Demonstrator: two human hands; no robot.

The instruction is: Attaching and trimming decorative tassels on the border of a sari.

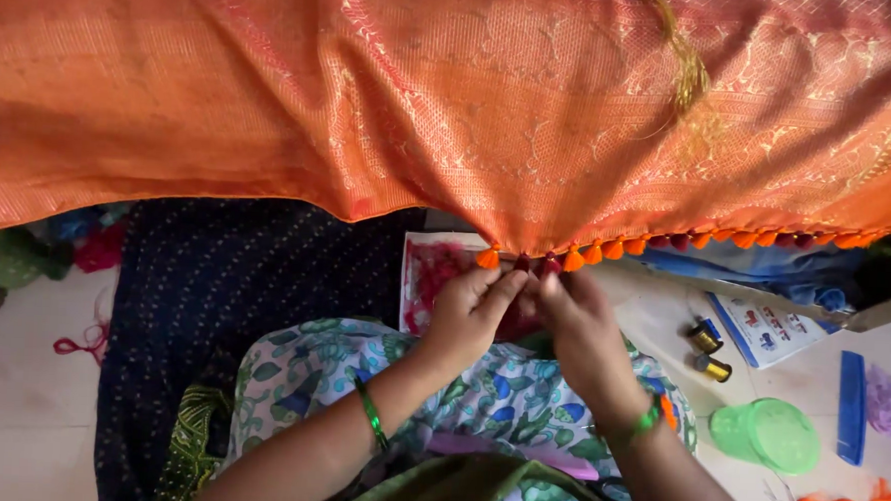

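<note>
Both hands at the tasselled hem of an orange cloth

The left hand (471, 310) and right hand (575, 321) meet at the lower edge of the orange woven cloth (452, 101), which fills the upper frame; each grip is pressed together, pinching the hem among the small orange and maroon tassels (591, 254) (what lies between the fingertips is too small to tell). On the floor at about four o'clock from the hands lie two gold thread spools (707, 352), a green round lid (768, 435) and a blue comb (851, 407).
</note>
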